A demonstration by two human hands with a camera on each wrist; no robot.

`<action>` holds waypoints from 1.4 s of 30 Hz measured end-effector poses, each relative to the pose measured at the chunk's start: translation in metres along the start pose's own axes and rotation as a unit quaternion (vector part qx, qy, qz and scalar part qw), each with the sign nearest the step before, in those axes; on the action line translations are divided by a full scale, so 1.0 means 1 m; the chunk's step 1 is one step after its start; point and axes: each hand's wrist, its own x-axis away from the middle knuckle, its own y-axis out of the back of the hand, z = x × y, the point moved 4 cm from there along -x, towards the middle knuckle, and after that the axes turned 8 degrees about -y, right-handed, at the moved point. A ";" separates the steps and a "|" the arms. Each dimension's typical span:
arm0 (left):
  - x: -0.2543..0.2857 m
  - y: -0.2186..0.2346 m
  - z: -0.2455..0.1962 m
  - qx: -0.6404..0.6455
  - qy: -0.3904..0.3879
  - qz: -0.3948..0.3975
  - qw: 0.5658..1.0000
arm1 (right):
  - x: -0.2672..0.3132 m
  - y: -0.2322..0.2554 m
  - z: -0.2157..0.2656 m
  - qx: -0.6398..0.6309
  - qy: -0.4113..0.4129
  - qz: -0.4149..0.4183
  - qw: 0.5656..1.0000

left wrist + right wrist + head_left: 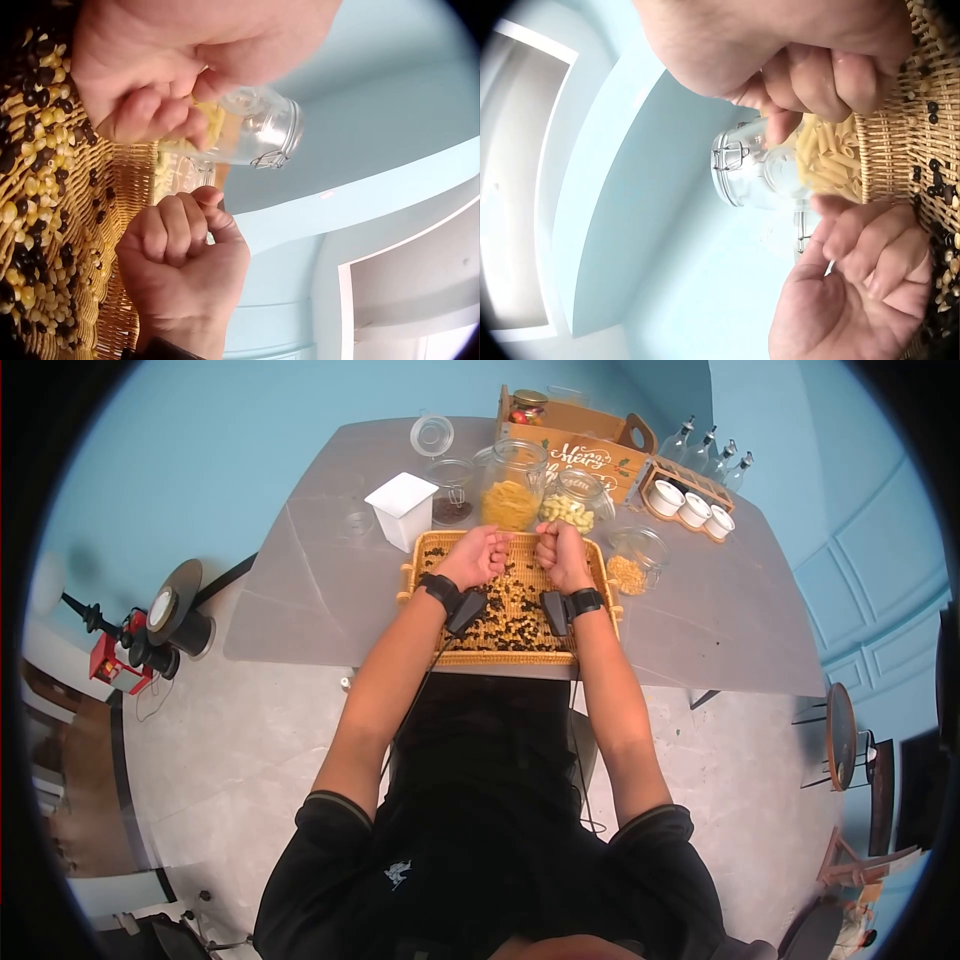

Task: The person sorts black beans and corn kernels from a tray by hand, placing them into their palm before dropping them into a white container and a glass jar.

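A rectangular wicker basket [455, 657] lies on the table, with black beans and yellow corn kernels [515, 622] scattered over its bottom. Above its far half, my left hand [478, 557] has its fingers curled in toward the palm. My right hand [562, 554] faces it from the other side, curled into a fist with the thumb against the forefinger. A small gap separates the two hands. Nothing shows between the fingers of either one; the insides of both fists are hidden. Just beyond them stands a glass jar of penne pasta [829, 159].
Behind the basket stand a jar of pale pieces [568, 510], a jar with dark contents [452, 508] and a wooden crate [590, 455]. A white container [402, 510] is at left. On the right are a tipped jar of corn [628, 573] and white cups [695, 510] in a rack.
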 end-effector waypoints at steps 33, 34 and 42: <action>0.009 0.039 -0.200 -0.550 -0.175 -0.162 0.800 | 0.008 -0.007 0.000 0.208 0.081 -0.095 0.970; 0.013 0.036 -0.200 -0.554 -0.174 -0.150 0.800 | 0.009 -0.007 0.001 0.209 0.083 -0.095 0.970; 0.025 0.023 -0.197 -0.554 -0.194 -0.137 0.798 | 0.003 -0.007 -0.001 0.214 0.104 -0.099 0.966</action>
